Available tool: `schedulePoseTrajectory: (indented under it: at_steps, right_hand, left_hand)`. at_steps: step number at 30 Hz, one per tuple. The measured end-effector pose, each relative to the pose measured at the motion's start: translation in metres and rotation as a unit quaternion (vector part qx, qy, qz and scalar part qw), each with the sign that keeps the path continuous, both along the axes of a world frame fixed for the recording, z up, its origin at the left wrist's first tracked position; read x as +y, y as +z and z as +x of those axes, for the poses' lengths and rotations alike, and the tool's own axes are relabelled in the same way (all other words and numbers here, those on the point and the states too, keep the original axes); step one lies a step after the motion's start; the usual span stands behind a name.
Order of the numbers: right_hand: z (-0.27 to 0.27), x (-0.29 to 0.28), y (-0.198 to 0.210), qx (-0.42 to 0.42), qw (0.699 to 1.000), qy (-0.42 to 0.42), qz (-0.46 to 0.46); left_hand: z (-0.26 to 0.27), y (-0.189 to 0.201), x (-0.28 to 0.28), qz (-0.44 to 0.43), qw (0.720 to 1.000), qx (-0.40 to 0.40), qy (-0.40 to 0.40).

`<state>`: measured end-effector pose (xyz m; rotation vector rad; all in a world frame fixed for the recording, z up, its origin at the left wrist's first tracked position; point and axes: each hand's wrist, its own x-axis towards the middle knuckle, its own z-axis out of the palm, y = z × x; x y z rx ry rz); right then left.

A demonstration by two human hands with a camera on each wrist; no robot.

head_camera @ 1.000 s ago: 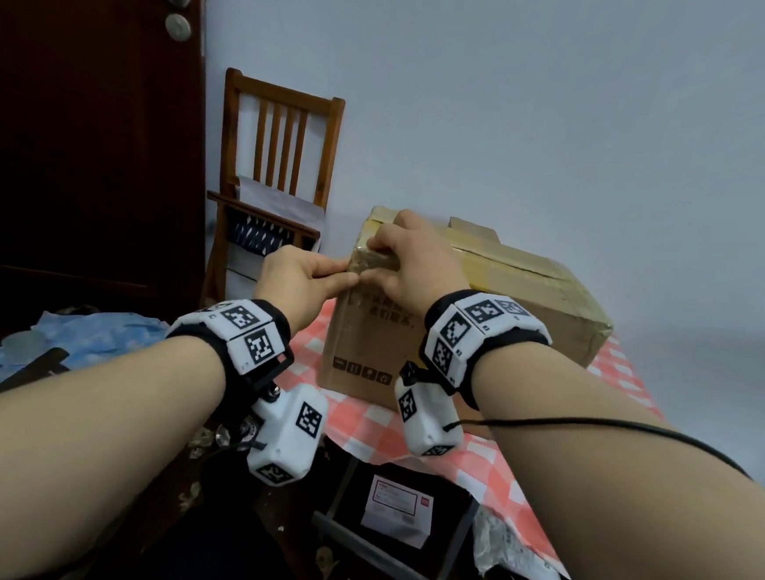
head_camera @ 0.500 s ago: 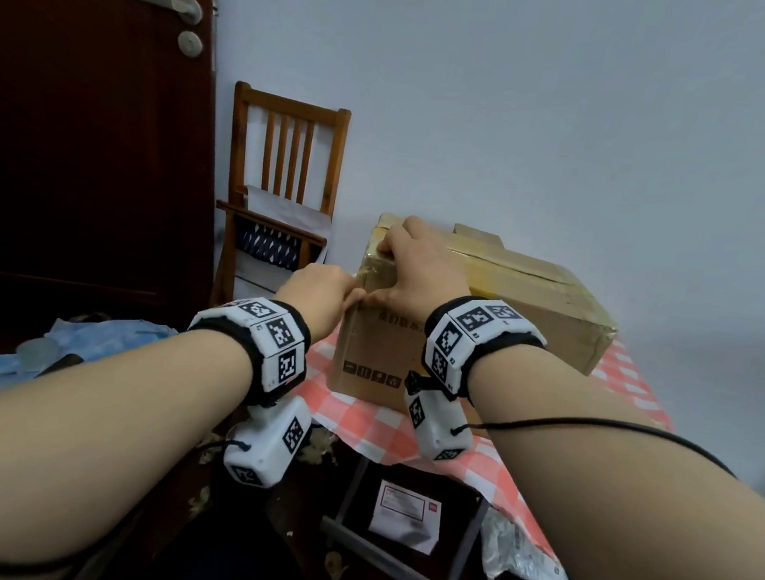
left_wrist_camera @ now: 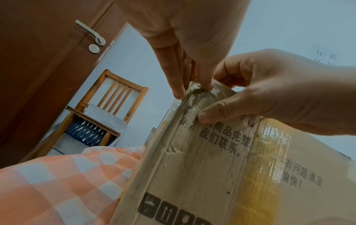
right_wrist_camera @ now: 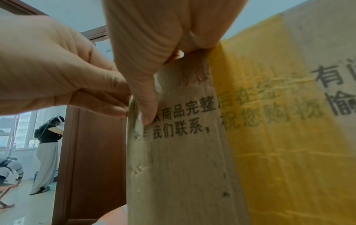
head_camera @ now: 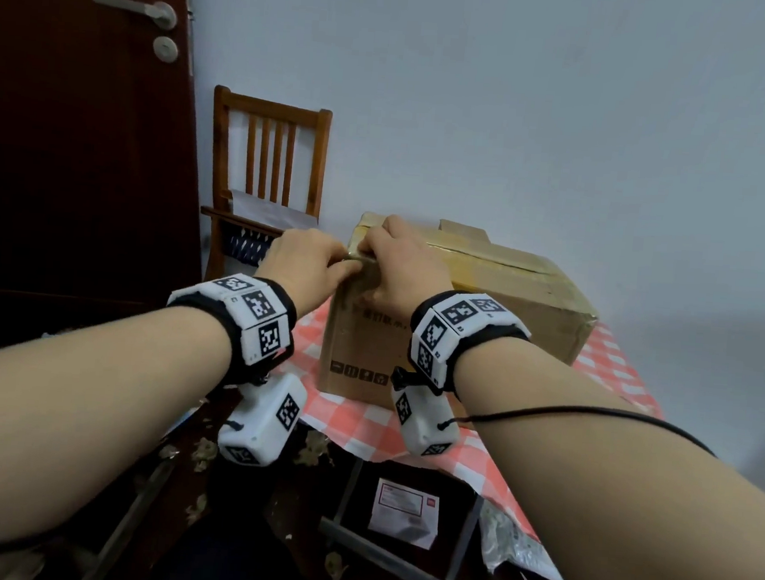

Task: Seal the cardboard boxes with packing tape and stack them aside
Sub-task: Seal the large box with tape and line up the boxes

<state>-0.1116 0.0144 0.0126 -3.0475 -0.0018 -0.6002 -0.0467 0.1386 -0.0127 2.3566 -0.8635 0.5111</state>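
A brown cardboard box (head_camera: 485, 298) stands on the checked table, flaps closed, with a yellow tape strip (right_wrist_camera: 269, 121) down its near face. Both hands meet at its top near-left corner. My left hand (head_camera: 344, 264) pinches clear packing tape (left_wrist_camera: 194, 91) against that corner's edge. My right hand (head_camera: 373, 261) curls over the same corner, fingers on top and thumb (right_wrist_camera: 146, 112) pressed on the printed face. No tape roll is in view.
The table's red-and-white checked cloth (head_camera: 361, 421) ends just before my wrists. A wooden chair (head_camera: 265, 180) and a dark door (head_camera: 76, 151) stand to the left, a pale wall behind. Paper scraps and a labelled parcel (head_camera: 407, 507) lie on the floor. A person (right_wrist_camera: 48, 152) stands far off.
Both hands stay at the box's corner. My left hand dipped slightly below the edge, then came back up to it; the right hand barely shifted.
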Motion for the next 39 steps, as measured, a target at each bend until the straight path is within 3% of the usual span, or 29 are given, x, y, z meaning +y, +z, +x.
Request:
schedulePoseTrajectory:
  at_steps: [4, 8, 13, 21, 29, 33, 39]
  right_hand:
    - [0.001, -0.001, -0.001, -0.006, 1.000, 0.007, -0.002]
    - [0.001, -0.001, -0.001, -0.008, 1.000, 0.010, 0.005]
    - [0.002, 0.000, -0.002, -0.013, 1.000, 0.005, 0.008]
    - [0.006, 0.005, -0.009, -0.044, 0.999, -0.004, -0.022]
    - [0.009, -0.003, -0.004, -0.049, 0.998, 0.022, 0.043]
    - [0.007, -0.001, -0.003, -0.050, 0.997, 0.020, 0.064]
    - [0.004, 0.002, -0.006, -0.046, 0.998, -0.001, -0.031]
  left_hand:
    - [0.005, -0.004, 0.001, 0.011, 1.000, -0.007, -0.028]
    - [0.007, -0.008, 0.001, 0.061, 0.997, 0.035, -0.034]
    - [0.010, -0.008, 0.004, 0.061, 0.994, 0.063, -0.062]
    - [0.017, -0.019, 0.007, -0.034, 0.987, 0.123, -0.096]
    - [0.010, -0.015, 0.006, -0.167, 0.945, 0.254, -0.120]
    - [0.008, -0.018, 0.007, -0.181, 0.963, 0.185, -0.073]
    - [0.011, -0.022, 0.006, -0.203, 0.969, 0.130, -0.052]
